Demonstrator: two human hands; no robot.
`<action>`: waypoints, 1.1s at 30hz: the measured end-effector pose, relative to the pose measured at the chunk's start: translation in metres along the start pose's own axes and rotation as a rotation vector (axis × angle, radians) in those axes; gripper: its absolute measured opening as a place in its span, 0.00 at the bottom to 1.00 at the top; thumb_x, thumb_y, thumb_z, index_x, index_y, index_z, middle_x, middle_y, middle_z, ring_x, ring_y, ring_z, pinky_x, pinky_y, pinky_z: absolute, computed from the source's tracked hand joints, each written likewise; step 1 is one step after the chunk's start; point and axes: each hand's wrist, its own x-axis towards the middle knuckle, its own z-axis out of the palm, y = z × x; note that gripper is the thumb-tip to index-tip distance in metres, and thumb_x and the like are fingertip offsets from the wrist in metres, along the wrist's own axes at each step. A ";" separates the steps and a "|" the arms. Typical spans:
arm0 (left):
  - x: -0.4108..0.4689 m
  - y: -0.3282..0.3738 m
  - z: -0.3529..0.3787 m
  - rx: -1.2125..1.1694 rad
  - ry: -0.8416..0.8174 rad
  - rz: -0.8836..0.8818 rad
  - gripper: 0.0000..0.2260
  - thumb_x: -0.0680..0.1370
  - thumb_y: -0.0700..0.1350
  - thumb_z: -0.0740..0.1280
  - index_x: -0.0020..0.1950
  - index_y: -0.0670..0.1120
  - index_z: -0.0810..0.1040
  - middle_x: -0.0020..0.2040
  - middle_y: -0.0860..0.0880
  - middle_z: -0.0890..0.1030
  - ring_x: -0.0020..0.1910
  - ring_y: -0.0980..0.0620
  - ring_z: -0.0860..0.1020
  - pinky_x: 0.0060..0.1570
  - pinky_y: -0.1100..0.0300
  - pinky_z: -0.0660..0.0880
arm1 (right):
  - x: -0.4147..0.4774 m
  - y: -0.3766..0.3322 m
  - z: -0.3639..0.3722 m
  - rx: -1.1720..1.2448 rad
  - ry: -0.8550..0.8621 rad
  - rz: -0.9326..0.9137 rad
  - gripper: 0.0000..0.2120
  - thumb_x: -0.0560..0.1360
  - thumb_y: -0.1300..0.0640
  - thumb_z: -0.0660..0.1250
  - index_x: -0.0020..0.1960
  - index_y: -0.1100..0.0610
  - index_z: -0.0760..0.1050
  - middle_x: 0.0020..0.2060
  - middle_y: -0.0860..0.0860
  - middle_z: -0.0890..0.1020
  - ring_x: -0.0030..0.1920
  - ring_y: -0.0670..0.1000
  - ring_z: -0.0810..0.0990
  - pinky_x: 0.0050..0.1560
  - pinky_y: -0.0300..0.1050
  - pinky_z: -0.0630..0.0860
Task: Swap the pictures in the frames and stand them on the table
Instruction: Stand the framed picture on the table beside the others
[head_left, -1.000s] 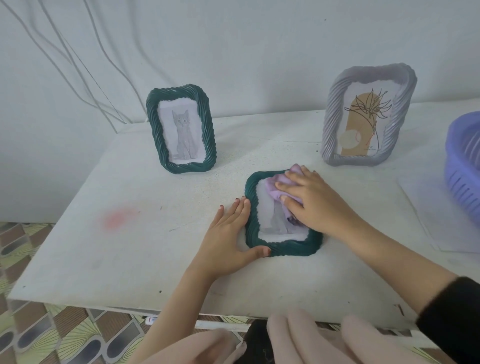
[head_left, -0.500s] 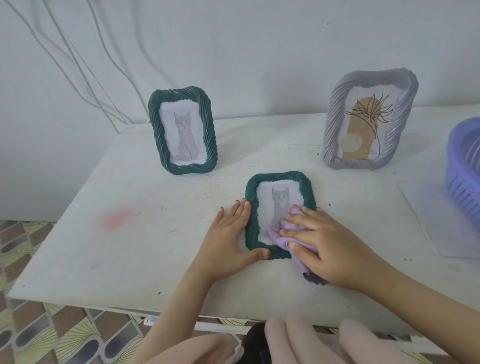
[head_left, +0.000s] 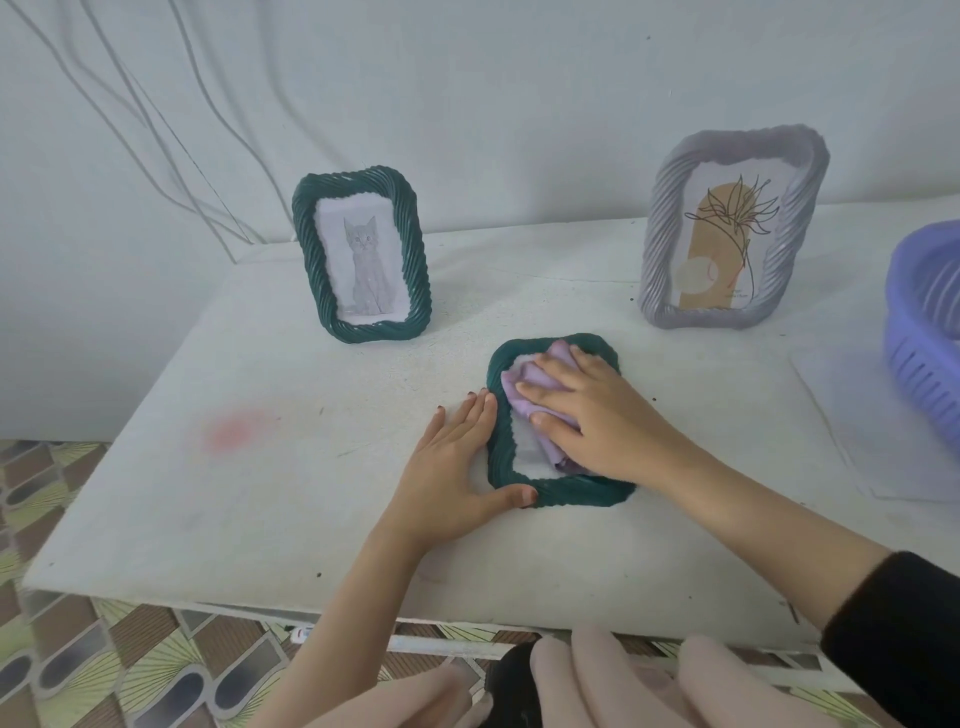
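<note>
A dark green frame (head_left: 571, 493) lay flat and face up on the white tabletop (head_left: 260, 493), near its front edge and a little right of the middle. The left hand (head_left: 452, 478) rested palm down on the tabletop just beside it, its grip apart: the straight fingers lay along the frame's left side and the thumb touched the lower left corner. The right hand (head_left: 597, 421) lay over the frame's glass with its fingers spread nearly flat, its grip also apart, and pressed a crumpled lilac cloth (head_left: 535, 384) onto the upper part of the pane. What that frame held was hidden, since hand and cloth covered most of the picture. A black sleeve (head_left: 904, 634) covered the right forearm. Farther back on the left, a second green frame (head_left: 410, 249) stood upright with a grey cat picture (head_left: 366, 265) in it. Well apart from it, at the back right, stood a grey frame (head_left: 660, 234) (the larger of the two upright ones) holding a line drawing of a plant (head_left: 727, 244) over a tan arch. A purple slotted basket (head_left: 924, 332) sat at the right edge on a clear sheet (head_left: 872, 441). A faint pink stain (head_left: 231, 428) marked the tabletop to the left, and thin cables (head_left: 156, 130) ran down the wall behind.
</note>
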 end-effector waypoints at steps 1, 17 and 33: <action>0.000 0.000 0.000 0.003 -0.001 -0.002 0.48 0.64 0.73 0.56 0.76 0.49 0.48 0.73 0.60 0.46 0.73 0.65 0.43 0.69 0.68 0.35 | -0.008 -0.001 0.001 0.001 -0.022 -0.029 0.24 0.78 0.43 0.48 0.71 0.46 0.65 0.73 0.48 0.60 0.73 0.57 0.54 0.72 0.57 0.55; 0.001 0.001 -0.001 -0.072 0.007 -0.026 0.51 0.60 0.76 0.57 0.76 0.50 0.49 0.75 0.58 0.48 0.74 0.63 0.44 0.72 0.63 0.38 | -0.080 -0.023 -0.005 0.428 0.176 0.341 0.30 0.72 0.55 0.69 0.70 0.42 0.63 0.53 0.48 0.64 0.48 0.43 0.68 0.47 0.24 0.62; 0.001 0.045 -0.051 -1.109 0.294 -0.225 0.18 0.73 0.33 0.67 0.53 0.52 0.65 0.44 0.45 0.83 0.39 0.49 0.81 0.35 0.57 0.78 | -0.035 -0.047 -0.043 1.180 0.224 0.295 0.21 0.76 0.58 0.64 0.66 0.41 0.69 0.59 0.43 0.76 0.57 0.39 0.76 0.55 0.33 0.72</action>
